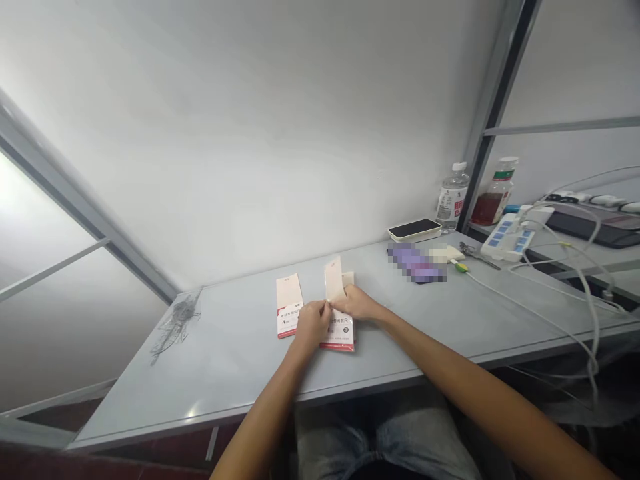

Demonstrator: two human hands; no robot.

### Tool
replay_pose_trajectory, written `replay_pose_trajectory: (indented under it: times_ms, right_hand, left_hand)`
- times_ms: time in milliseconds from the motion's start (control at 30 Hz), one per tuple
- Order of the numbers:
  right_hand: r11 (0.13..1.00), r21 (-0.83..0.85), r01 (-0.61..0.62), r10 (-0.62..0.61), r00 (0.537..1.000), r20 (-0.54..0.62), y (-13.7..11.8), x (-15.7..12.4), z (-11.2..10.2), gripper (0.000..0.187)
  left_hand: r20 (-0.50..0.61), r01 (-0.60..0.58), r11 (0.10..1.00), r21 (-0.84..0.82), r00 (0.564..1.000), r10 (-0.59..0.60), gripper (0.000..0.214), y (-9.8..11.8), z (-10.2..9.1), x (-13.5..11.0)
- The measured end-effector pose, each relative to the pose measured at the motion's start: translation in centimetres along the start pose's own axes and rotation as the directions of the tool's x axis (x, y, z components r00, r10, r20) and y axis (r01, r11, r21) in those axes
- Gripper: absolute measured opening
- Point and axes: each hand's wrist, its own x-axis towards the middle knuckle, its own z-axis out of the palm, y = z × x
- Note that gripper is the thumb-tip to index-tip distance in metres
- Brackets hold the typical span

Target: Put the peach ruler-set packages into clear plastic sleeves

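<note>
Pale grey desk (pixel 215 373) pushed against a white wall (pixel 250 133), metal frame bars (pixel 83 207) running up both sides, knees in jeans (pixel 420 440) just under the near edge. Far right end holds the clutter: water bottle (pixel 453 198), bottle of brown liquid (pixel 495 193), black-topped box (pixel 415 230), pixelated purple thing (pixel 416 262), power strip (pixel 507 237) and white cables (pixel 585 267), prob kept back so the middle stays free for working. Crumpled clear plastic (pixel 176 325) sits out by the left edge.

Mid-desk, two cream-and-red booklets lie side by side. Left booklet (pixel 289 305) is flat, only just touched by the L hand (pixel 311 325). Right booklet (pixel 339 332) is under both hands, w/ a pale flap (pixel 334 280) standing up from it (flap or loose slip, can't tell). L hand and R hand (pixel 357 302) meet at its base in a narrow pinch, which seems to keep it upright. Exact finger contact is hard to see tbh.
</note>
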Motion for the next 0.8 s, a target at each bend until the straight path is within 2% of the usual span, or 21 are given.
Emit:
replay_pose_trajectory:
  times_ms: [233, 433, 800]
  right_hand:
    - [0.997, -0.079, 0.016, -0.014, 1.000, 0.019, 0.2, -0.2, -0.3, 0.016]
    - [0.991, -0.131, 0.033, -0.030, 0.999, 0.023, -0.1, -0.6, -0.3, 0.020]
    - [0.991, -0.118, 0.061, -0.061, 0.998, 0.007, 0.2, -0.3, 0.1, 0.021]
  left_hand:
    - [0.067, -0.071, 0.996, -0.061, 0.995, 0.075, 0.036, -0.1, -0.8, -0.1]
    - [0.073, -0.026, 0.995, -0.095, 0.997, 0.033, 0.035, -0.5, -0.5, 0.0]
    - [-0.067, 0.113, 0.987, -0.113, 0.990, -0.121, 0.029, -0.1, 0.7, 0.0]
